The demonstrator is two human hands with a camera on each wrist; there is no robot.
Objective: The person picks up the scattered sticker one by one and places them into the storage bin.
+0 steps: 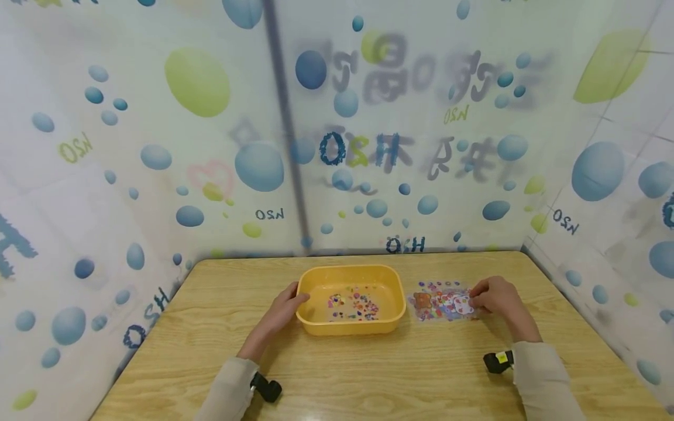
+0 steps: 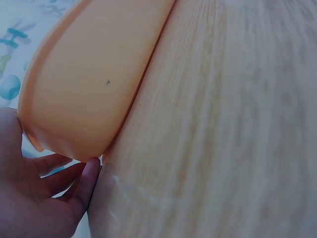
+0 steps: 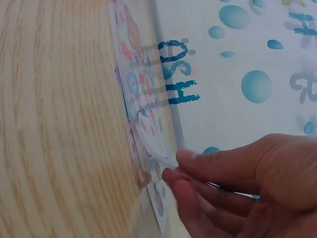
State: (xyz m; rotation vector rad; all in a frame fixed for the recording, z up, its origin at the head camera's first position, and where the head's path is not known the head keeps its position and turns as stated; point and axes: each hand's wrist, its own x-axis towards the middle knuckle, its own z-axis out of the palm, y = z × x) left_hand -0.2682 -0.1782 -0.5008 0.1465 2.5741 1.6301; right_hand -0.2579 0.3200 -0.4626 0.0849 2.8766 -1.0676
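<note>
Wood-grained tabletop (image 1: 379, 380) beneath smooth oblong yellow tub (image 1: 350, 329) and thin, colourful sheets (image 1: 447, 302).

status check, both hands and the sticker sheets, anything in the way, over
Left hand grips tub rim. Right hand pinches sticker sheets at one edge. Sheets beside tub, colourful bits inside tub. Nothing visible blocking either hand.

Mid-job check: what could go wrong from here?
The right fingers pinch the thin, colourful, printed rectangular sheet where its edge bends up; a hard pull might crease or tear it. A second printed sheet seems to lie beneath and could drag along. The left fingers hold the yellow oblong plastic basin; a jolt might scatter the small multicoloured shapes inside, if loose.
</note>
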